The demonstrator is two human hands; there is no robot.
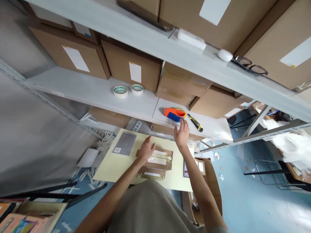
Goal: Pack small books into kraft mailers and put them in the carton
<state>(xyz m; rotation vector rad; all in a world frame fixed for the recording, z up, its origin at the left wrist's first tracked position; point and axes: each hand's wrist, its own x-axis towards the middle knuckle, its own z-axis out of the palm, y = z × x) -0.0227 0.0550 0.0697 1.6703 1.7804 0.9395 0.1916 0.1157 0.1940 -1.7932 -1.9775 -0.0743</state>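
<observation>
My right hand (182, 135) is raised at the front edge of the middle shelf, thumb and fingers apart and nothing in it. Its fingertips are right by an orange and blue tape dispenser (174, 114); whether they touch it I cannot tell. A black and yellow utility knife (195, 123) lies just right of the dispenser. Over the left end of a taped cardboard parcel (166, 164) is my left hand (146, 149), fingers loosely bent and thumb apart. A second parcel (152, 173) lies nearer my body. Both parcels carry white labels and shiny tape.
On the pale yellow table (107, 168) lies a grey plastic mailer (124, 143). Two tape rolls (120, 92) sit on the shelf (92, 87) before cardboard boxes (133, 69). Glasses (252, 67) rest on the upper ledge. An opened carton (215, 184) stands right of the table.
</observation>
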